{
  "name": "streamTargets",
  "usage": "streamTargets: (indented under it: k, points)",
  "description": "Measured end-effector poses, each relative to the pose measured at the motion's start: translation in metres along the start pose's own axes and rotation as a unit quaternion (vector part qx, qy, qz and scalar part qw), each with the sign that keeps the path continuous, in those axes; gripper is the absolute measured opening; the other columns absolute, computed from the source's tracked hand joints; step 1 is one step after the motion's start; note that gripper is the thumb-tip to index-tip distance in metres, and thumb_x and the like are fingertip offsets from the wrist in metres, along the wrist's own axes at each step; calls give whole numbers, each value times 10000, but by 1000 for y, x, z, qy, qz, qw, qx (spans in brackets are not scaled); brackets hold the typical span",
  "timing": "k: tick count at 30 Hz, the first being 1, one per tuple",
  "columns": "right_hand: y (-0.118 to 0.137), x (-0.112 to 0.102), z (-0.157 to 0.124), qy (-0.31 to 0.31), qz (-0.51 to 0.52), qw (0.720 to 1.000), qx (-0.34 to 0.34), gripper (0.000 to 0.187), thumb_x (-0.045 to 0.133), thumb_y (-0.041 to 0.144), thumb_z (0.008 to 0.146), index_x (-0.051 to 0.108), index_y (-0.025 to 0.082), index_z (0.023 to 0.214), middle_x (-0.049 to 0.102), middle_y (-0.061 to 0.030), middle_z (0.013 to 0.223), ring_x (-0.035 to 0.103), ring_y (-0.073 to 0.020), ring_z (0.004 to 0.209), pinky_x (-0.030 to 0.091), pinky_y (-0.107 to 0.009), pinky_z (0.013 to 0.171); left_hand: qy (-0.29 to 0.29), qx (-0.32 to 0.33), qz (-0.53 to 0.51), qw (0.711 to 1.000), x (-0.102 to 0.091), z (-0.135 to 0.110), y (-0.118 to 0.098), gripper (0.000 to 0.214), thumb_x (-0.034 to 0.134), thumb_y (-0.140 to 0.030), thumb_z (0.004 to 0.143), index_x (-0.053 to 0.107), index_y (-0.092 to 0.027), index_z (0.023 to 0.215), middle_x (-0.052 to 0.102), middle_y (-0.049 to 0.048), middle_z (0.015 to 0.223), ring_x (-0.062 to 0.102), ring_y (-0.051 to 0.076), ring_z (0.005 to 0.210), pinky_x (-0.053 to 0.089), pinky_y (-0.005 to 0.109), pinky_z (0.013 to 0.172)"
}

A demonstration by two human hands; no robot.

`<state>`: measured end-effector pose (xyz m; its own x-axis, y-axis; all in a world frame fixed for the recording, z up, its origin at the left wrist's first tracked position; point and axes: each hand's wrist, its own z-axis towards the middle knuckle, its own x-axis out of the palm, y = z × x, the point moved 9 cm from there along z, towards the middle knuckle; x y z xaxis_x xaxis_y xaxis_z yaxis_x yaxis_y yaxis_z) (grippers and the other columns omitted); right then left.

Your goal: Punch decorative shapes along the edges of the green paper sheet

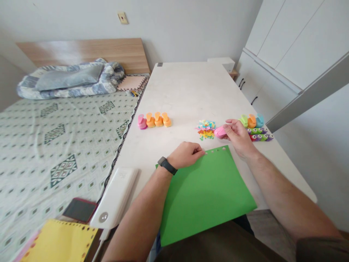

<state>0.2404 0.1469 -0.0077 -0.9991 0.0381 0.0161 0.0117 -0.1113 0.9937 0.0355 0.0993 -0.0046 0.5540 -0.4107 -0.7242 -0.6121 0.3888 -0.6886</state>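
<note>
My left hand, with a dark band on its wrist, is closed at the far edge of a green sheet of paper, pinching that edge. Several small holes run along the sheet's top edge, right of my fingers. In my right hand is a pink paper punch, held just above the table beside a pile of small colored paper cutouts. The cutouts are blue, pink, orange, yellow and green. The near part of the sheet hangs past the table's front edge over my lap.
Orange paper punches and a pink one stand in a row at left. More punches and small purple-and-green ones sit at right. A white power bank, a phone and yellow punched paper lie lower left.
</note>
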Motion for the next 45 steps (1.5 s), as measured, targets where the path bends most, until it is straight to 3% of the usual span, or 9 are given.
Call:
streamTargets:
  k: [9, 23, 34, 38, 45]
  points:
    - [3, 2, -1, 10, 11, 1000, 8, 446, 764, 528, 839, 574, 272, 1151, 694, 11, 902, 706, -169, 763, 605, -340, 718, 1, -1, 1, 1000, -1, -1, 0, 322, 551, -417, 959, 703, -174, 811, 692, 12, 730, 556, 115, 630, 377, 244, 612]
    - [-2, 0, 2, 10, 8, 1000, 5, 480, 788, 510, 821, 568, 277, 1180, 684, -12, 1044, 725, -188, 878, 620, -402, 826, 3, 0, 3, 1000, 0, 0, 0, 332, 552, -427, 962, 701, -173, 811, 697, 15, 735, 559, 116, 632, 375, 245, 616]
    - [15, 13, -6, 55, -80, 989, -111, 593, 836, 336, 775, 524, 290, 1277, 619, -61, 1265, 637, -249, 1193, 510, -506, 1090, 10, -6, -3, 1000, -1, -1, -1, 329, 555, -434, 962, 709, -175, 828, 705, 17, 751, 564, 121, 637, 378, 248, 615]
    - [35, 18, -17, 43, -164, 966, -195, 581, 783, 287, 819, 523, 285, 1339, 590, -86, 1348, 606, -278, 1261, 467, -532, 1148, 12, -9, -6, 1000, -1, -1, 0, 329, 557, -436, 960, 707, -177, 823, 709, 18, 755, 566, 122, 636, 378, 248, 614]
    - [68, 35, -38, 55, -328, 878, -343, 588, 705, 195, 875, 513, 285, 1424, 598, -123, 1385, 561, -330, 1322, 450, -591, 1149, 9, -6, 4, 1000, -1, -1, -1, 328, 548, -419, 964, 709, -173, 821, 698, 15, 728, 559, 118, 625, 375, 243, 607]
